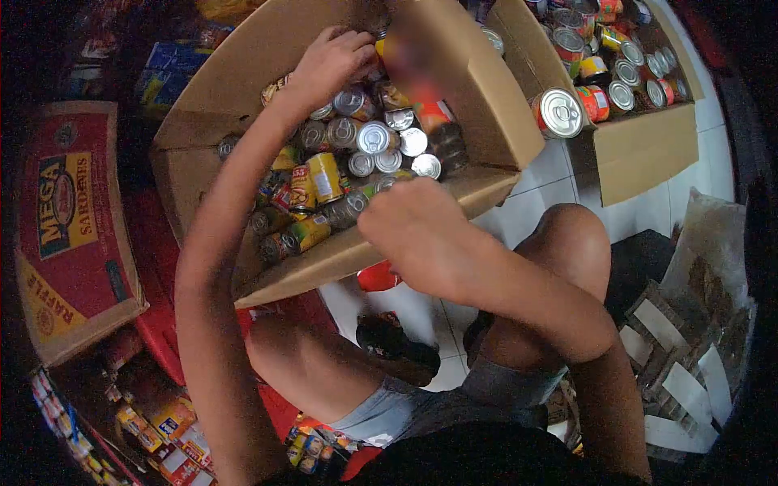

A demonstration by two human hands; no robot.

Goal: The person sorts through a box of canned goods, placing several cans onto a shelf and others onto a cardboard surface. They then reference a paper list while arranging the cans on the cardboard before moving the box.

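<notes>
An open cardboard box (304,279) in front of me holds many cans in loose heaps, some upright and some on their sides. Deep inside it, at the far wall, my left hand (336,61) has its fingers bent around the edge of a yellow can (381,44), mostly hidden by the hand. Over the near rim, my right hand (417,235) is closed like a fist. Just below it shows a red object (378,276), largely covered by the hand; I cannot tell what it is. A yellow-labelled can (325,177) lies midway between both hands.
Another cardboard box (644,154) of cans stands at the right, with a large can (559,113) at its corner. A red sardine carton (73,219) is at the left. Small packets (166,425) lie lower left. White floor tiles (551,174) show between the boxes.
</notes>
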